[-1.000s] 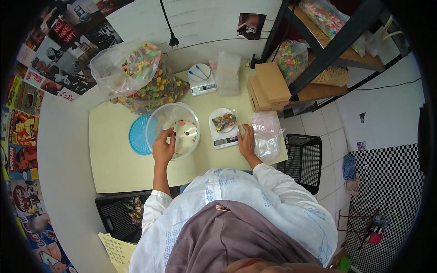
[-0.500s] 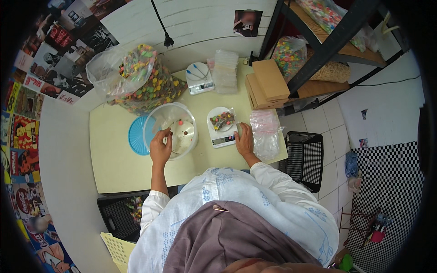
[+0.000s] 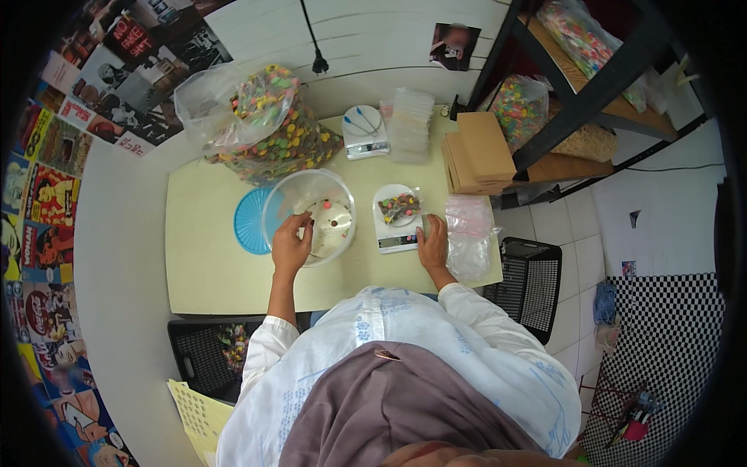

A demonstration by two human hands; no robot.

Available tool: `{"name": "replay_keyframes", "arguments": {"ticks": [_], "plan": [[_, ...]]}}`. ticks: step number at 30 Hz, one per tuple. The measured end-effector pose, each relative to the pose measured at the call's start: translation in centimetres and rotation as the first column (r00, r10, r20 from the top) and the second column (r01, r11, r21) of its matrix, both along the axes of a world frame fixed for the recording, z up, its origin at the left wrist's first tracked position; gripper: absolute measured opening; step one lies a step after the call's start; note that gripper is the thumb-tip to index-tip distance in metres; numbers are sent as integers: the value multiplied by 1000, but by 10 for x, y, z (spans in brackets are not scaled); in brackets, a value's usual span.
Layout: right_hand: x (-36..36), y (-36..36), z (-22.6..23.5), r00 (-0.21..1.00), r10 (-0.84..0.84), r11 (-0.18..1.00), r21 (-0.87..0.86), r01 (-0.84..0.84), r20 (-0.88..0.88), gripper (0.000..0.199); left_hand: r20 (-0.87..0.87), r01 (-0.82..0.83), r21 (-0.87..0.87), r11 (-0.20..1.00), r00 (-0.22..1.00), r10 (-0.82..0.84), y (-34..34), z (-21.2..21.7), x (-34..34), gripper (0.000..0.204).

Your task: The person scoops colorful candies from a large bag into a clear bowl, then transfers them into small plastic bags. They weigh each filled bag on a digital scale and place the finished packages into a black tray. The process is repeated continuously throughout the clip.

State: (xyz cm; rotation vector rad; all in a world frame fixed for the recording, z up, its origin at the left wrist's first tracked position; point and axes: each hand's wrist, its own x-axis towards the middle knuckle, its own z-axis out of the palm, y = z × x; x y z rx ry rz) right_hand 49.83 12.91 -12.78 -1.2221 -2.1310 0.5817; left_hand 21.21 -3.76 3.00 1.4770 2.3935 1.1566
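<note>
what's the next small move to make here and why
I'd probably ease the right hand slightly away from the nearer scale. A small clear bag of colourful candies lies on that scale, and the fingers are right at its right edge, so a touch might disturb the reading. Whether they actually press on it, I can't tell.

A round, clear plastic tub (image 3: 344, 241) stands upright and open on the counter (image 3: 210, 284), just left of the frame's centre. A few small sweets lie scattered on its bottom, among them a pinkish-red one (image 3: 327, 205) and a dark brown one (image 3: 334, 223). Right of the tub, and apart from it, a flat white scale (image 3: 382, 229) has its display along the edge facing the frame's bottom. A clear packet (image 3: 399, 208) of multicoloured sweets lies flat across its round pan.
</note>
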Motion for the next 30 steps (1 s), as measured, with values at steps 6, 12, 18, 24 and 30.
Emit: {"name": "replay_keyframes", "arguments": {"ticks": [6,12,18,24,30], "plan": [[-1,1,-2,999,-4,1000,19,4,-39,46,-5,5,-16,1000,1000,-6,-2,-2,-1,19],[-13,14,-13,948,-56,977,-214,-13,-312,37,15,4,-12,1000,1000,-4,-3,-4,-2,20],[-33,33,-10,941,-166,925,-376,45,-296,26,0,-7,-13,1000,1000,7,-2,0,-1,18],[-39,46,13,940,-124,916,-400,-14,-317,16,-14,-11,-2,1000,1000,11,-3,0,-1,18],[-37,58,76,957,61,970,-210,-125,-284,10,16,-14,2,1000,1000,14,-3,-1,-1,19]]}}
